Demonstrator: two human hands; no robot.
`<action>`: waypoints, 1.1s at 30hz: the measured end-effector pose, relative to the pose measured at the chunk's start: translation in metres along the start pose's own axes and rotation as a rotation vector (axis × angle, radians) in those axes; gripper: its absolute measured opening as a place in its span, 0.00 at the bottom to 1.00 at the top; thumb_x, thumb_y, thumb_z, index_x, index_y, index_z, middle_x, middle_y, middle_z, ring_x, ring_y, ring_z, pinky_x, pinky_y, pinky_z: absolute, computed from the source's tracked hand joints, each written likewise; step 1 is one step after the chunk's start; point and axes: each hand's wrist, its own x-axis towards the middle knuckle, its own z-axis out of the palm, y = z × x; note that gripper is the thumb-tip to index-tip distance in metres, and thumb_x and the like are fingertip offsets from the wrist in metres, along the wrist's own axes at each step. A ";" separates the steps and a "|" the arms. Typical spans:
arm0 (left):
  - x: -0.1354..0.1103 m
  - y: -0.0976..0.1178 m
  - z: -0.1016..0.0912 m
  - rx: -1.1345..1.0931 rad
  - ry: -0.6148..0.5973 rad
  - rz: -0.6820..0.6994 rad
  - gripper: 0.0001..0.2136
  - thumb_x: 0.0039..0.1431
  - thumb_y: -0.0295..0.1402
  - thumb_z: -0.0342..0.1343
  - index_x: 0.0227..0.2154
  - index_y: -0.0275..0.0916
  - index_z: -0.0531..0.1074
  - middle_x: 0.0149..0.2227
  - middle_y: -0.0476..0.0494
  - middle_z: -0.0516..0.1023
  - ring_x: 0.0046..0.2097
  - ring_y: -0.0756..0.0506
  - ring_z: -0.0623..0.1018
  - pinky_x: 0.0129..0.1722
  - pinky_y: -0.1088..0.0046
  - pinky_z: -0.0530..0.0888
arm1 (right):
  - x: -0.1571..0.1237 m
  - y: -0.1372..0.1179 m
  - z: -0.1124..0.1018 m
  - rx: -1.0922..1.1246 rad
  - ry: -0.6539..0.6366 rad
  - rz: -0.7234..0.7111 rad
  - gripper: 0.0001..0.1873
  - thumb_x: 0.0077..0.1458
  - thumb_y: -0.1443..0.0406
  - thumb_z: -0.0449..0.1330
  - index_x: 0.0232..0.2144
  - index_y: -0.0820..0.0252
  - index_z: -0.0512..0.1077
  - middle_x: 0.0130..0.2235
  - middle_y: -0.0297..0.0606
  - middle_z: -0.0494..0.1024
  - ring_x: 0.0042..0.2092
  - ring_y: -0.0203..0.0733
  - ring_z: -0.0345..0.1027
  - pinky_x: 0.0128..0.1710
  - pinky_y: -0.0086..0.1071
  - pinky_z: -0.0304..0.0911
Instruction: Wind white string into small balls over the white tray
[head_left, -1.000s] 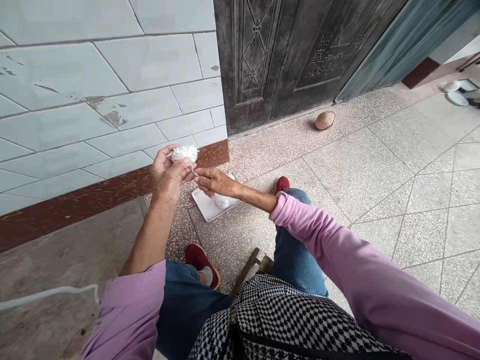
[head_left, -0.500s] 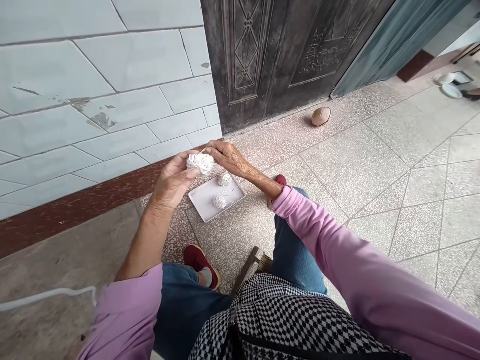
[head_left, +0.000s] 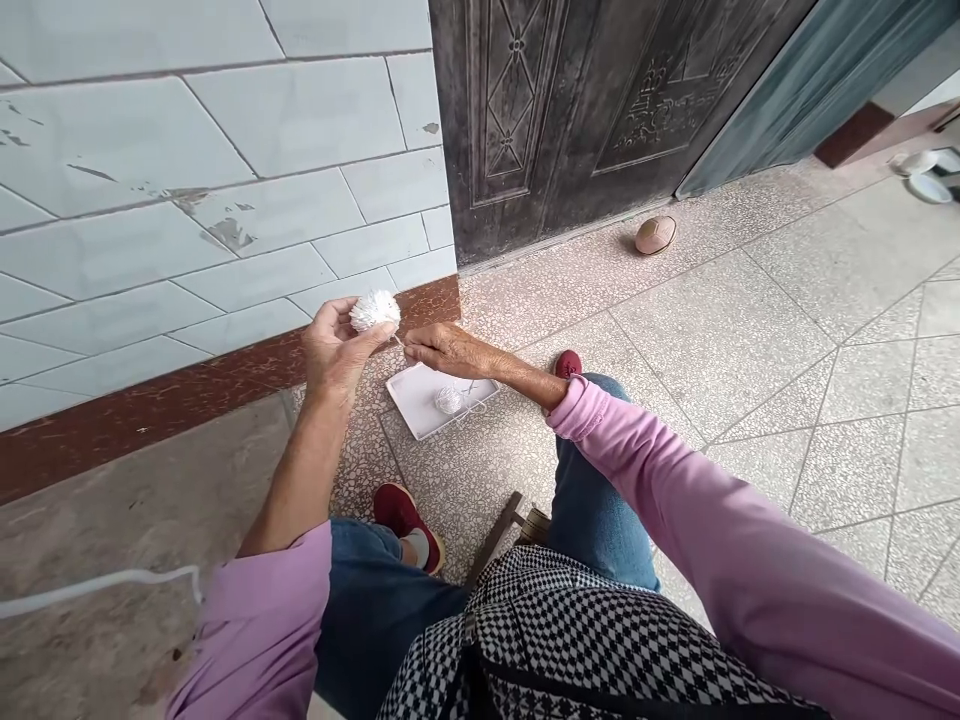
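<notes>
Nearest, a checked cloth covers the lap of a seated person, with a pink sleeve at left and another at right, both pushed up off the wrists. Beyond the cloth are the jeans; part of a stool shows between the legs, and a pale tube crosses the scene at far left. A red shoe rests on the floor left of the stool. Further out, the left hand is raised, its grip clasped about a white ball of yarn, thumb on the near side. Just right of it, the right hand has its grip pinched on a short strand beside the ball. Below the hands, a white tray lies on the floor, bearing a second ball with loose yarn at its right; the right hand hides part of the tray's far side. Left and far stands a tiled wall above a brown skirting. Far right of the hands, a pinkish rounded object lies before a dark door, with a curtain to the door's right.
</notes>
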 end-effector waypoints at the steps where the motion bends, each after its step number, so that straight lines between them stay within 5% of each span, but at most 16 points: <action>1: 0.001 -0.001 -0.002 0.061 0.007 0.022 0.32 0.33 0.37 0.91 0.45 0.42 0.87 0.44 0.41 0.93 0.45 0.38 0.89 0.47 0.62 0.89 | -0.002 -0.002 -0.002 0.024 0.006 0.001 0.22 0.87 0.75 0.63 0.34 0.58 0.75 0.34 0.32 0.76 0.41 0.43 0.70 0.48 0.35 0.62; 8: -0.007 0.014 -0.007 0.193 -0.325 -0.095 0.34 0.36 0.46 0.95 0.47 0.41 0.91 0.44 0.40 0.94 0.46 0.34 0.92 0.52 0.55 0.91 | -0.008 -0.010 -0.028 0.139 0.204 0.071 0.22 0.91 0.61 0.68 0.37 0.57 0.78 0.32 0.31 0.73 0.42 0.42 0.64 0.43 0.33 0.61; 12: -0.016 0.024 -0.002 0.170 -0.520 -0.164 0.33 0.41 0.49 0.95 0.49 0.42 0.93 0.46 0.36 0.95 0.45 0.34 0.92 0.47 0.58 0.91 | -0.008 -0.005 -0.037 0.156 0.258 0.068 0.25 0.89 0.62 0.70 0.33 0.55 0.72 0.33 0.31 0.69 0.41 0.41 0.61 0.43 0.34 0.61; 15: -0.019 0.027 0.001 0.119 -0.552 -0.197 0.32 0.41 0.46 0.95 0.50 0.43 0.93 0.47 0.36 0.95 0.45 0.34 0.92 0.46 0.59 0.91 | -0.007 0.002 -0.038 0.191 0.278 0.080 0.25 0.87 0.64 0.72 0.33 0.54 0.70 0.33 0.30 0.67 0.41 0.41 0.60 0.43 0.34 0.60; 20: -0.019 0.023 0.007 -0.149 -0.388 -0.175 0.32 0.39 0.42 0.93 0.49 0.44 0.90 0.50 0.36 0.93 0.49 0.35 0.92 0.48 0.60 0.92 | -0.004 0.014 -0.024 0.187 0.234 0.094 0.22 0.89 0.71 0.66 0.36 0.56 0.71 0.34 0.28 0.68 0.41 0.39 0.61 0.46 0.33 0.59; 25: 0.003 0.004 0.000 -0.267 -0.165 -0.141 0.30 0.43 0.45 0.91 0.43 0.44 0.81 0.51 0.38 0.89 0.56 0.36 0.87 0.51 0.61 0.89 | -0.005 0.024 0.012 0.103 0.064 0.027 0.20 0.91 0.65 0.66 0.38 0.58 0.76 0.33 0.30 0.72 0.40 0.41 0.66 0.44 0.34 0.59; 29: 0.044 -0.012 -0.053 -0.228 -0.001 -0.051 0.37 0.44 0.51 0.90 0.39 0.46 0.66 0.49 0.37 0.85 0.63 0.35 0.79 0.59 0.55 0.85 | -0.009 0.037 0.008 0.192 -0.048 -0.044 0.23 0.93 0.54 0.66 0.42 0.59 0.81 0.33 0.30 0.71 0.36 0.40 0.63 0.38 0.31 0.58; 33: 0.071 -0.013 -0.135 -0.146 0.298 -0.038 0.45 0.33 0.54 0.87 0.37 0.45 0.55 0.43 0.45 0.76 0.51 0.40 0.74 0.43 0.68 0.78 | -0.020 0.052 -0.045 0.210 0.101 -0.007 0.29 0.91 0.47 0.69 0.38 0.60 0.80 0.32 0.29 0.71 0.35 0.37 0.60 0.36 0.30 0.57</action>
